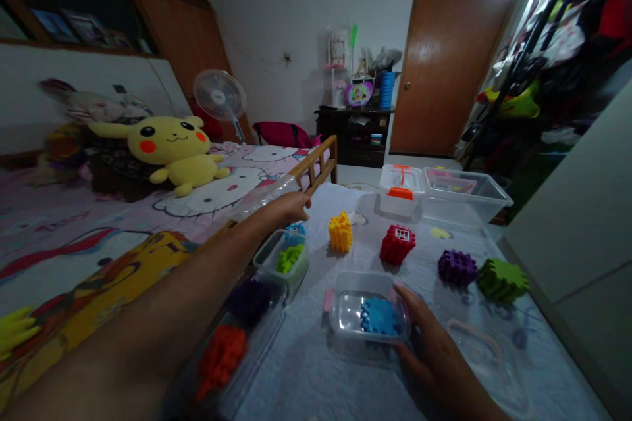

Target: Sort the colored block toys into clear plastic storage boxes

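Observation:
My right hand [427, 342] grips the right side of a clear plastic box [345, 332] with pink latches, thumb at its near edge and fingers behind the far side. Blue puzzle-edged building pieces [379, 316] lie inside it. My left hand [292, 206] reaches forward above some blue pieces [296, 230] at the far end of a small clear tub [266, 256]. Most of its fingers are hidden from me, so its grip does not show. Light green pieces [290, 258] sit in that tub.
Stacks of yellow [340, 232], red [396, 247], purple [457, 268] and green pieces [502, 279] stand on the table cover. Orange pieces [221, 358] lie in a larger tray at left. A clear lid [486, 362] lies right; two boxes [402, 200] stand behind. A wooden bed rail [316, 161] borders the left.

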A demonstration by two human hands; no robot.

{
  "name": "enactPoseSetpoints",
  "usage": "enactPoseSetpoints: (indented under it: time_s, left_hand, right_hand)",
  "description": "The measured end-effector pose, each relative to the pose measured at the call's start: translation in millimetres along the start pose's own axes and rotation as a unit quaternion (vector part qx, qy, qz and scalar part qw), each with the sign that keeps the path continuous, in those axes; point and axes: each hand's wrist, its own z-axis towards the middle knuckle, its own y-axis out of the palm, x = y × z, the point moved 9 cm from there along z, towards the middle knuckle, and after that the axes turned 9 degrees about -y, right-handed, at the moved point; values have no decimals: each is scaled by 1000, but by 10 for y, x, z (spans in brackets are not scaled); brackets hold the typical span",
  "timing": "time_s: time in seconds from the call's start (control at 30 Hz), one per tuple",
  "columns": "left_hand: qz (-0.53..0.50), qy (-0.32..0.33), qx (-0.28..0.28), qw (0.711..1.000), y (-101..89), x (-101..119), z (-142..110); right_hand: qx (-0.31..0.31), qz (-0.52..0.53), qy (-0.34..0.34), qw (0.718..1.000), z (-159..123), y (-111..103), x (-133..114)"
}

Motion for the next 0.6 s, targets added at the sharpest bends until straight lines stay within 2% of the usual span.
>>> enactPoseSetpoints:
  time_s: [0.13,0.27,0.37,0.47,0.6]
  left_hand:
    - [4,-21,-65,998,284,-201,224]
    - [-6,-29,-123,992,542,-231,272]
    - [-9,-20,-158,987,641,-210,277]
    - [12,-10,-155,988,650,-184,277]
    - [33,22,-92,995,589,-86,242]
  right_hand:
    - [6,-11,-12,1000,-20,1,18]
    - [2,-16,-25,1000,-29,8,13]
    - [3,-18,-23,1000,-24,-4,13]
    - [1,-21,-29,999,-15,-14,-5]
    - [1,-30,-32,999,-17,-12,-14]
